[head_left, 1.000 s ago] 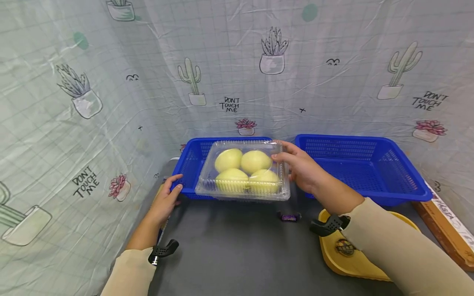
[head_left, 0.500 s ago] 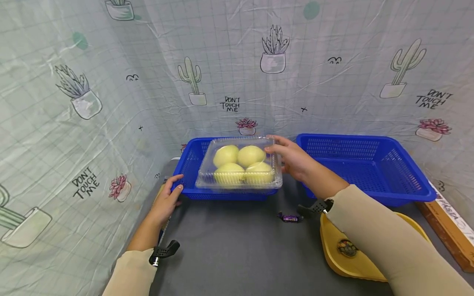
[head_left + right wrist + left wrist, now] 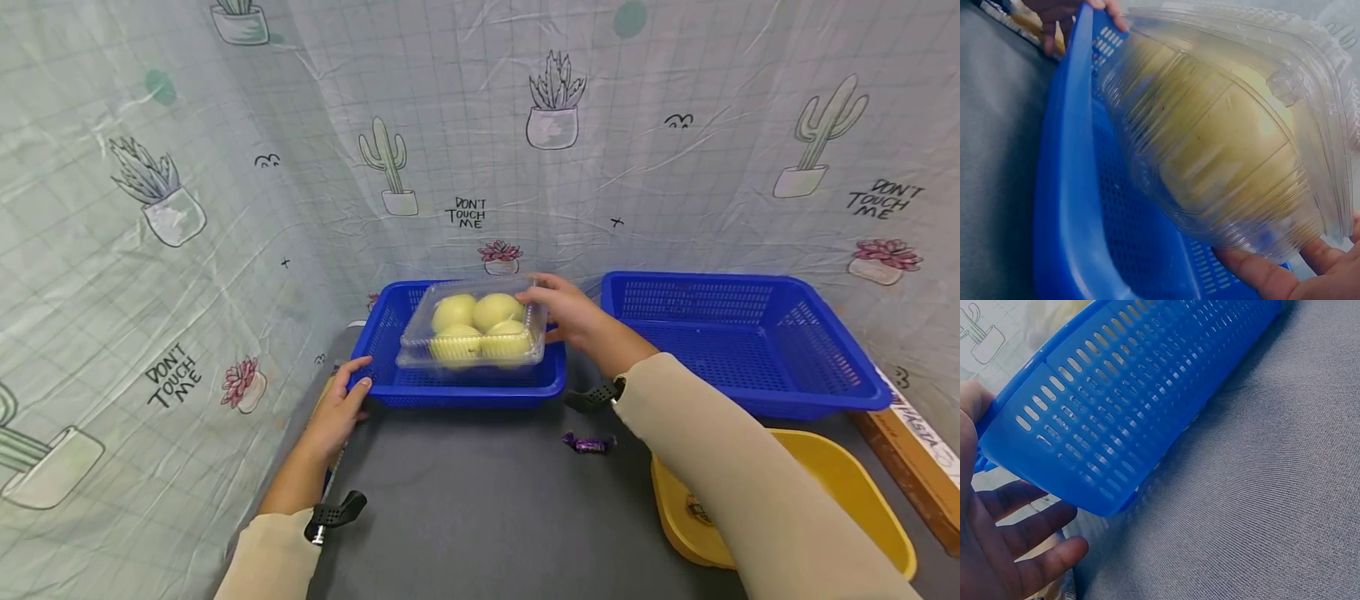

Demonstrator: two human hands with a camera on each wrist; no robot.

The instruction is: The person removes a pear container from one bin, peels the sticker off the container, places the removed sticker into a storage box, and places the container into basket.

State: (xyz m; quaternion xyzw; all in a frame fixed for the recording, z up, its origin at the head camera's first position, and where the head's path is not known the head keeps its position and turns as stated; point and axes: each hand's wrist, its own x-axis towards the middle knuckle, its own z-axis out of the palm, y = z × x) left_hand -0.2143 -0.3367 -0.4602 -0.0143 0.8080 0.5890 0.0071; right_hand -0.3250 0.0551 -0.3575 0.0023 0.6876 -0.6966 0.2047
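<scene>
In the head view, my right hand grips the right side of a clear plastic clamshell box. Inside the box sit several pale yellow-green round fruits. It is tilted over the left blue basket, its right part above the basket's opening. The right wrist view has my right fingers at the box's edge, the basket wall close beneath. At the basket's front left corner, my left hand holds the rim. Seen from the left wrist, the thumb lies over the rim and the other fingers spread below outside.
A second blue basket stands to the right. In front of it are a yellow tray, partly behind my right sleeve, and a long box marked pasta. A purple-wrapped candy lies on the grey tabletop.
My right hand has carried the fruit box left and farther back over the left basket, uncovering the basket's front rim. My left hand has stayed on the rim.
</scene>
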